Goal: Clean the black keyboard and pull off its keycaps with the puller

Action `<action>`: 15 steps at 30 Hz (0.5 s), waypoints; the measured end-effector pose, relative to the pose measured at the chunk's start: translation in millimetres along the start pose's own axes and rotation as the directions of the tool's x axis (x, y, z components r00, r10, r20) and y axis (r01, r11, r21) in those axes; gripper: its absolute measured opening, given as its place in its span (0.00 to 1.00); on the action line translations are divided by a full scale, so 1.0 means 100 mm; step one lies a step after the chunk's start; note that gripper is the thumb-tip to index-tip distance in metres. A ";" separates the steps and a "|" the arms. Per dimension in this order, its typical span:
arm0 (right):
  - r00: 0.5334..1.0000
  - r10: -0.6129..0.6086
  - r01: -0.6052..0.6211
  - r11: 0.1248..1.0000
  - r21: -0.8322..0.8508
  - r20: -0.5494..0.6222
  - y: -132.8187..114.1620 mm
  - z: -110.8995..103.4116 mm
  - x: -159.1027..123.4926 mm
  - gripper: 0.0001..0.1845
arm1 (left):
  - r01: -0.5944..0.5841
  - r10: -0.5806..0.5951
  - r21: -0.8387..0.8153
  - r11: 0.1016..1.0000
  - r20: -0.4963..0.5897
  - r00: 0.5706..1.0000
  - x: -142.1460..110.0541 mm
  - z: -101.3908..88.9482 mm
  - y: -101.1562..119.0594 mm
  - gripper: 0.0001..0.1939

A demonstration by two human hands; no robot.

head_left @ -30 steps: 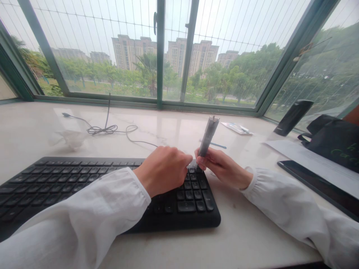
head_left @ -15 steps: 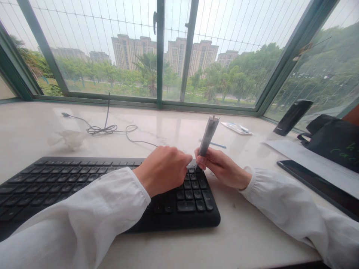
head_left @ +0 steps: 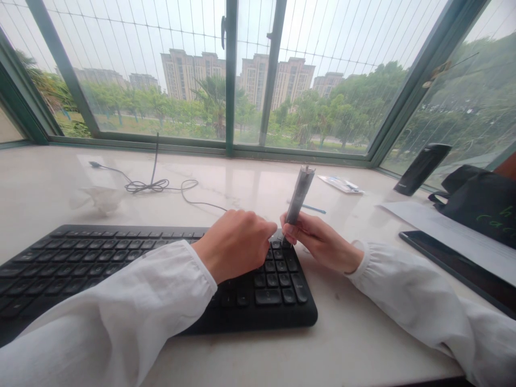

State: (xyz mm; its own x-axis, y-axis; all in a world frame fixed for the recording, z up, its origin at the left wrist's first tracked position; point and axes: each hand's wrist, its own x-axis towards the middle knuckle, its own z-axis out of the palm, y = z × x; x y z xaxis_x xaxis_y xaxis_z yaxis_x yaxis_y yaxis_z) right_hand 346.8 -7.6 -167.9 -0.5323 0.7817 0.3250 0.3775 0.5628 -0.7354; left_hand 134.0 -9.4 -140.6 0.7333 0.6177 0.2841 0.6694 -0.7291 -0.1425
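Observation:
A black keyboard (head_left: 266,317) lies in front of me, its number pad at the right end. Over the left part of that number pad is my left hand (head_left: 237,239), fingers curled closed and thumb side towards the tool; what they hold, if anything, is hidden. My right hand (head_left: 322,239) grips a long, grey bar-shaped tool (head_left: 299,196) near its lower end. The tool stands nearly upright, leaning slightly right, with small prongs at its top. Thin wire-like bits show at its foot, by the top right keys; whether they touch a key I cannot tell.
A black cable (head_left: 149,185) lies coiled behind the keyboard, beside a crumpled translucent bag (head_left: 105,200). Behind my right hand are a thin blue stick (head_left: 314,208) and a flat packet (head_left: 341,184). Papers (head_left: 451,231), a phone (head_left: 451,263) and a black pouch (head_left: 479,199) lie right.

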 end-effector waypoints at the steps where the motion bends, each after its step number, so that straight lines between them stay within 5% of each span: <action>1: 1.000 0.003 -0.003 1.000 -0.001 -0.001 0.00 0.00 0.00 0.16 | 0.000 0.000 -0.001 1.000 -0.001 1.000 0.00 0.00 0.00 0.10; 15: 0.999 0.031 -0.031 1.000 -0.005 -0.009 -0.03 0.01 0.01 0.19 | -0.004 0.004 -0.004 1.000 0.000 1.000 0.00 -0.01 0.01 0.11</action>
State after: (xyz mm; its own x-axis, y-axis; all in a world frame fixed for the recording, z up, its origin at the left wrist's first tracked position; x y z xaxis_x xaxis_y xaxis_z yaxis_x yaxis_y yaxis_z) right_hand 344.8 -9.2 -165.5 -0.5136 0.8011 0.3072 0.3979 0.5396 -0.7420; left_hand 134.5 -10.0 -139.3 0.7358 0.6148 0.2839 0.6661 -0.7327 -0.1397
